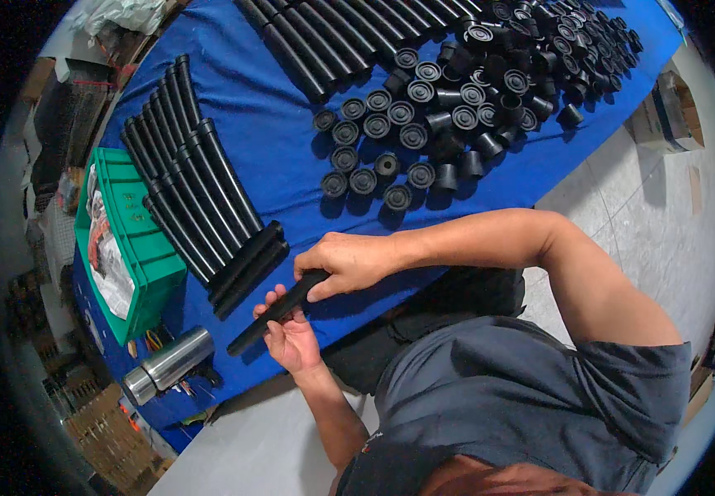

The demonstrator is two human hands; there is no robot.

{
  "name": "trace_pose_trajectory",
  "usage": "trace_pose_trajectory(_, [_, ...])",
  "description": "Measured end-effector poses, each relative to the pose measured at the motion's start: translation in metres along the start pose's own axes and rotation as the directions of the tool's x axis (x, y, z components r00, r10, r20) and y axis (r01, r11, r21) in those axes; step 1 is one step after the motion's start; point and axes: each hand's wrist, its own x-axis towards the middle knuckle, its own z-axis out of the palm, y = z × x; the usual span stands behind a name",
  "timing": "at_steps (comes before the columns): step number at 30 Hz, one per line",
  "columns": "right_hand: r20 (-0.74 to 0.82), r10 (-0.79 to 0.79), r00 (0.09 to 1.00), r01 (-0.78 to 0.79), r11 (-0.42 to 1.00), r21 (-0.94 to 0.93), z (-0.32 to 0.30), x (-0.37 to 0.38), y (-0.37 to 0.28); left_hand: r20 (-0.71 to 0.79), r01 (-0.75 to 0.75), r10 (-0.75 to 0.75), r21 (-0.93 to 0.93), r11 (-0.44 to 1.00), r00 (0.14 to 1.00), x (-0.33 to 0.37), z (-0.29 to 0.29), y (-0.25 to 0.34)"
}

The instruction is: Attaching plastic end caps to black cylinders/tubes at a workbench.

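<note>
A black tube (260,331) lies slantwise between my two hands at the near edge of the blue-covered table. My left hand (293,341) holds it from below, thumb and fingers around its middle. Over its upper right end curl the fingers of my right hand (347,259), closed on it; that tip is mostly covered by the hand. Just beyond, two loose black tubes (250,269) lie across the ends of a stack of black tubes (200,178). To the far right of my hands spread many round black caps (413,135), some face up, others on their sides.
At the left, a green crate (152,269) holds white plastic and stands beside a steel bottle (177,360) lying on its side. More black tubes (333,37) lie in a row at the back of the blue cloth (250,107). A cardboard box (667,116) is on the floor at right.
</note>
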Motion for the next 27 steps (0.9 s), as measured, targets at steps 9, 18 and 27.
trace_pose_trajectory(9, [-0.113, -0.160, 0.981, 0.147, 0.982, -0.117, 0.008, 0.001, 0.008, 0.001, -0.028, 0.028, 0.043, 0.999, 1.000, 0.000, 0.007, -0.002])
trace_pose_trajectory(18, [0.065, 0.080, 0.995, -0.080, 0.997, 0.002, -0.002, 0.000, -0.009, 0.018, 0.015, -0.015, -0.033, 0.999, 1.000, 0.000, -0.003, 0.001])
trace_pose_trajectory(27, [-0.108, -0.187, 0.976, 0.178, 0.980, -0.091, 0.008, 0.000, 0.008, 0.002, 0.039, -0.038, -0.043, 0.998, 0.999, 0.000, -0.002, 0.000])
